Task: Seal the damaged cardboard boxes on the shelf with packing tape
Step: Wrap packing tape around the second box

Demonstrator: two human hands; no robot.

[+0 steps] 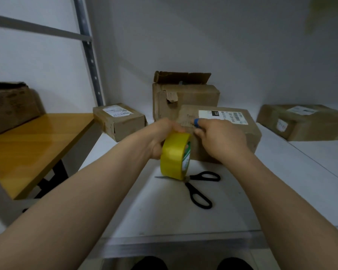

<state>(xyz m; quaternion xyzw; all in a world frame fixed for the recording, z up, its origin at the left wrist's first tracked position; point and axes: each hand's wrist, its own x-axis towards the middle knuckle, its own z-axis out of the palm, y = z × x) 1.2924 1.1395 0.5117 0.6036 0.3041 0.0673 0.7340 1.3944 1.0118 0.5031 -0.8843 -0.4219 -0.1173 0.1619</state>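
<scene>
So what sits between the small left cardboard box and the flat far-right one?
Head view: a torn open-flapped cardboard box and, before it, a white-labelled cardboard box.

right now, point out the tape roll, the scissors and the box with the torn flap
tape roll [174,156], head view, on its yellow outer band
scissors [193,190], head view, on the near black handle
torn-flap box [195,94], head view, on its front face

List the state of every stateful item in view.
tape roll: upright, gripped by left hand.
right hand: fingers at the top edge of front box; grip unclear.
front box: closed, label up.
rear box: top flap torn, standing open.
small left box: closed, label up.
right box: closed.
scissors: flat on shelf, handles spread, untouched.
</scene>
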